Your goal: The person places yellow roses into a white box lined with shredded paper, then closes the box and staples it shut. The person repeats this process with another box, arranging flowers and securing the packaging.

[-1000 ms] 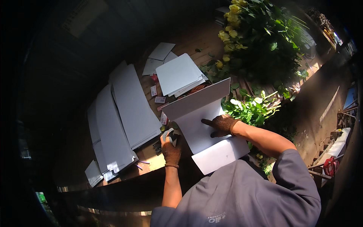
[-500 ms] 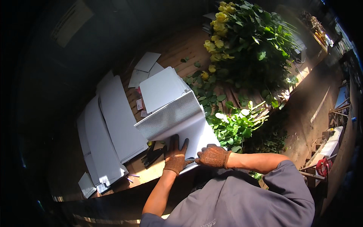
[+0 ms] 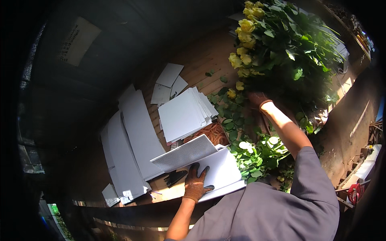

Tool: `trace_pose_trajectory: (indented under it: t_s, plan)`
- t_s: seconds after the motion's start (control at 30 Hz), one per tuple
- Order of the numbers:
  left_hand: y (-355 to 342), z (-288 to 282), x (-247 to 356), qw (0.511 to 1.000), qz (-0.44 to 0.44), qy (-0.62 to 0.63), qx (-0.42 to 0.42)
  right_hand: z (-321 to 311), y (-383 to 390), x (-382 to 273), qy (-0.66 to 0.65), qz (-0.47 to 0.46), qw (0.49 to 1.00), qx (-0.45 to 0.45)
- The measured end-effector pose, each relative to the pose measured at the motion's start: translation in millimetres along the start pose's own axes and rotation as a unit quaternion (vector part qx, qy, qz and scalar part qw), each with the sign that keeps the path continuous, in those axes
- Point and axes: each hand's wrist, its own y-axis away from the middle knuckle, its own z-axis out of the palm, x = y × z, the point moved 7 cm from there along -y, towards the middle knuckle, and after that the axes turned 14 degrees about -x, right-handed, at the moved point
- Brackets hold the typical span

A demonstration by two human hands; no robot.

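My left hand (image 3: pixel 196 187), in a brown and black work glove, lies with spread fingers on a white corrugated cardboard sheet (image 3: pixel 221 168). One part of the sheet lies flat, and a ribbed flap (image 3: pixel 185 154) stands tilted up along its far side. My right hand (image 3: pixel 258 99), gloved too, reaches forward to the shaded near-left edge of a big pile of yellow roses (image 3: pixel 246 38) with leafy stems. Its fingers are in shadow, and I cannot make out whether they hold anything. A black-handled tool (image 3: pixel 175 178) rests just left of my left hand.
Long white cardboard sheets (image 3: pixel 142 132) lie at the left. Beyond the flap are a stack of white cards (image 3: pixel 185 112) and orange rubber bands (image 3: pixel 212 133). Cut leafy stems (image 3: pixel 263 156) lie right of the sheet. A red tape dispenser (image 3: pixel 354 194) is at the far right.
My right hand has left the sheet's near edge and moved forward and right to the roses. My left hand remains on the sheet. The flap stands lower, showing the rubber bands. The view has shifted.
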Motion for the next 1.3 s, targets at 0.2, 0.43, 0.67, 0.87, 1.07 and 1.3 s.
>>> trace_pose_trajectory:
  t_s: [0.2,0.43,0.67,0.87,1.07,1.3]
  plan:
    - [-6,3,-5,0.997,-0.003,0.062,-0.046,47,-43,21,0.044,0.013,0.998,0.032]
    - [0,10,-7,0.999,0.024,0.036,0.013,-72,117,-33,-0.054,-0.117,0.990,0.054]
    - [-2,6,-7,0.998,0.049,0.047,0.018,-131,239,-26,-0.196,-0.172,0.952,0.161]
    - [4,10,-13,0.994,0.062,0.076,0.055,-162,286,-111,-0.042,-0.193,0.956,0.219]
    - [5,1,-13,0.993,0.073,0.074,0.055,-135,276,-187,0.032,-0.198,0.975,0.092]
    - [8,2,-12,0.993,0.065,0.081,0.050,60,273,-8,0.145,0.093,0.899,-0.401]
